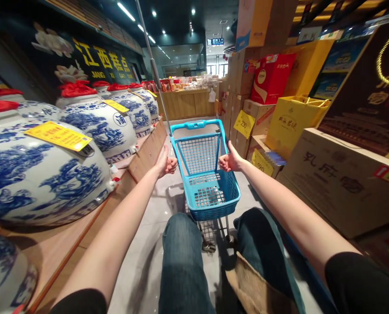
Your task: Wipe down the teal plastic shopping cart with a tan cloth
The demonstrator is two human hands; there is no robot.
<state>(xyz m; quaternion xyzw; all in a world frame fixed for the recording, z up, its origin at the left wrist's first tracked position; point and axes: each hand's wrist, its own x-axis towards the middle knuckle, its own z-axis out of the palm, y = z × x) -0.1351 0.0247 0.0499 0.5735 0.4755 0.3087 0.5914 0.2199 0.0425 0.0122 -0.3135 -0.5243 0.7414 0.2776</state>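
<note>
Extending forward, the two bare forearms emerge from black sleeves [361, 279] and end on either side of a blue cart [214, 213]. The cart stands on the pale tiled floor [145, 257], directly ahead of the knees in blue jeans [184, 266]. The left hand [167, 164] is clenched, thumb raised, just beside the left edge of the cart. The right hand [230, 159] is likewise clenched, thumb raised, and overlaps the right edge of the cart in view. Contact between either hand and the cart cannot be determined. The handle [196, 125] forms the far edge of the cart; a thin metal pole [154, 72] rises near the far left corner.

To the left, a wooden platform [54, 249] carries blue-and-white jars [73, 174] with red cloth covers [78, 89]. The nearest large jar reaches the platform's right edge and bears a yellow label [59, 134]. To the right, a large carton [336, 187] supports a dark box [354, 98] near its far edge. A yellow bag [288, 124] stands beyond the carton's far left corner.
</note>
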